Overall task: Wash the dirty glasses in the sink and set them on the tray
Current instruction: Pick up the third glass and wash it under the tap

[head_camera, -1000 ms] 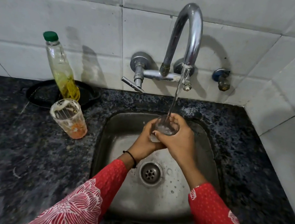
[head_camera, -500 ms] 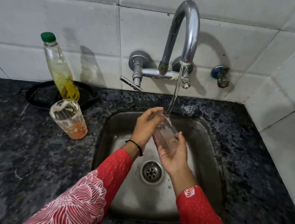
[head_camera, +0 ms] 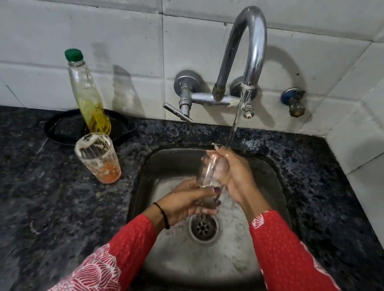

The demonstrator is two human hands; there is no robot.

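Observation:
Over the steel sink (head_camera: 147, 188) I hold a clear glass (head_camera: 210, 171) upside down, base toward the running tap (head_camera: 245, 55). My right hand (head_camera: 238, 175) wraps its upper part, where the water stream lands. My left hand (head_camera: 186, 202) grips the lower rim end just above the drain (head_camera: 203, 227). A second glass (head_camera: 99, 157), dirty with foam and orange residue, stands on the counter left of the sink. Behind it lies a round black tray (head_camera: 62, 127).
A green-capped bottle (head_camera: 87, 93) with yellow liquid stands on the tray, tilted in view. The tap lever (head_camera: 178, 112) juts out left of the spout. Dark speckled granite counter (head_camera: 22, 197) surrounds the sink; white tiled walls close the back and right.
The glass has turned from mouth-up under the stream to base-up. My left hand dropped from its top to the lower end, and my right hand rose to the upper part.

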